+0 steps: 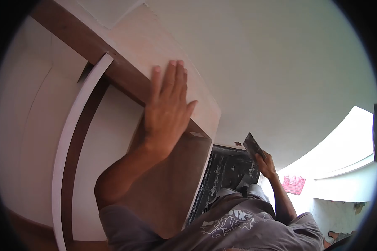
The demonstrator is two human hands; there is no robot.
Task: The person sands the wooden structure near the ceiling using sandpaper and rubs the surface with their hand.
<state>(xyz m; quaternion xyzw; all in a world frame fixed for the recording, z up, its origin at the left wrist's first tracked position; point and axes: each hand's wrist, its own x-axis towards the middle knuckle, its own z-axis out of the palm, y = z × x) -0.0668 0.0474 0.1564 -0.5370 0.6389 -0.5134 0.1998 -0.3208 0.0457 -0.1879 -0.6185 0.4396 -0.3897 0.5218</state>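
My left hand [167,100] is raised flat, fingers stretched upward, over a pinkish plastered strip of wall [134,35] beside a brown frame beam [83,39]. Its palm faces the wall; I cannot tell how firmly it touches. Lower and to the right, my right hand [265,165] is closed around the lower end of a putty blade [252,146], a dark, flat, wide tool tilted up to the left. The blade is close to the pale smooth wall [272,75].
At left stands a recessed shelf with a curved white-edged upright [69,121] and a brown inner panel [171,184]. Below lies a dark, white-streaked surface [226,165]. A small wall cutout [237,143] is near the blade. A pink cloth [293,184] hangs at right by a bright opening.
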